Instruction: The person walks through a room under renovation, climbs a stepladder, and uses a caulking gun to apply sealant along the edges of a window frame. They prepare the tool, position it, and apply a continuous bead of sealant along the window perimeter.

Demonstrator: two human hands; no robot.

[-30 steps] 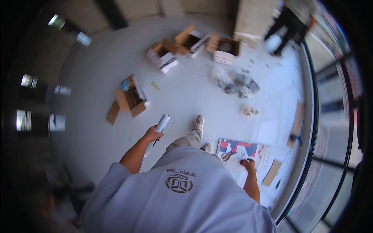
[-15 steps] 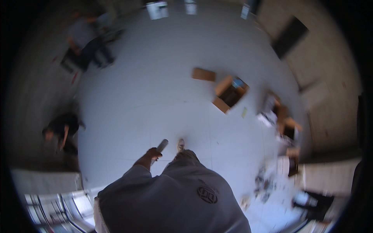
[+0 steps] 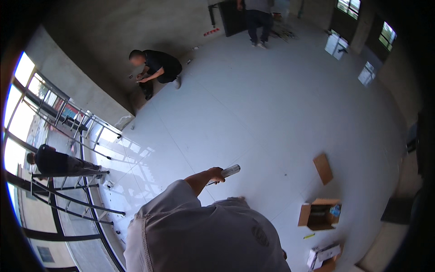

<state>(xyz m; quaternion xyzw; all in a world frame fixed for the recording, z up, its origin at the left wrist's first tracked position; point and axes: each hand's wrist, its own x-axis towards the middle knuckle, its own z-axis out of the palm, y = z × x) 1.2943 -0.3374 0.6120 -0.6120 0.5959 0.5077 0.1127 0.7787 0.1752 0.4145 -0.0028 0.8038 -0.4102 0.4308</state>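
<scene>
My left hand (image 3: 216, 175) is closed around a grey cylindrical tool (image 3: 231, 171). Its thick, pale handle sticks out to the right of the fist, and a thin shaft shows below the fingers. The tool is held in the air in front of my body, over the glossy light floor (image 3: 244, 122). Only a small dark sliver that may be my right hand (image 3: 284, 255) shows beside my shirt's right edge; its fingers are hidden.
An open cardboard box (image 3: 304, 215), a cardboard piece (image 3: 323, 168) and a white carton (image 3: 324, 255) lie at right. A person (image 3: 163, 67) crouches by the wall; another stands far off (image 3: 259, 20). At left, a person (image 3: 54, 161) is beside metal ladders (image 3: 74, 195) near the windows.
My view has turned left, bringing the windows and ladders in and shifting the boxes toward the lower right. The grey tool stays in my left hand, now pointing more to the right.
</scene>
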